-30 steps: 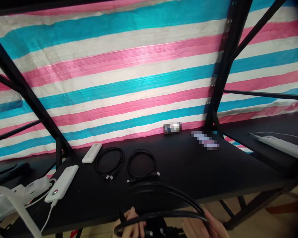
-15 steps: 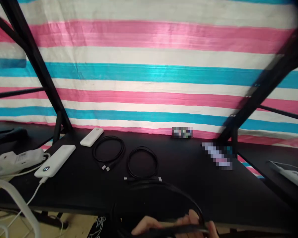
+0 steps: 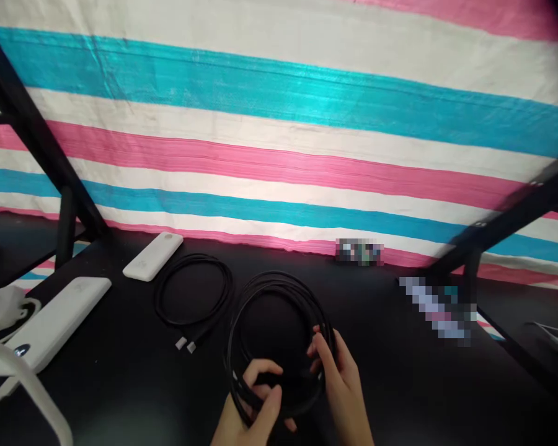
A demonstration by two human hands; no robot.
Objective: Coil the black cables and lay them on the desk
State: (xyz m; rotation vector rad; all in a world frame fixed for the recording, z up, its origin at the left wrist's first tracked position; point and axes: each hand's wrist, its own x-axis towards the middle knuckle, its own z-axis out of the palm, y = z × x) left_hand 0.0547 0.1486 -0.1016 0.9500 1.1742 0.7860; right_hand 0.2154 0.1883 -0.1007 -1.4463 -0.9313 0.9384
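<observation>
A coil of black cable point(image 3: 286, 282) is held between my two hands, low over the black shelf. My left hand point(image 3: 260, 399) is closed round the coil's lower left side, thumb and fingers curled about the strands. On the right side, my right hand point(image 3: 339, 378) grips the loops between thumb and fingers. Behind the held coil lies another black cable loop, mostly covered by it; a pale end shows by my left fingers. To the left, a coiled black cable point(image 3: 193, 257) rests with two pale plugs point(image 3: 186, 344) at its front.
Two white power banks point(image 3: 154, 255) point(image 3: 69, 316) lie at the left, the nearer one with a white cable plugged in. A white charger point(image 3: 2, 310) sits beside it. Blurred-out items stand at the back right. Black metal struts flank the shelf before a striped sheet point(image 3: 260, 198).
My hands have risen from the shelf's front edge with the black cable, which now forms a round coil over the loop lying there. The view has tilted and come closer.
</observation>
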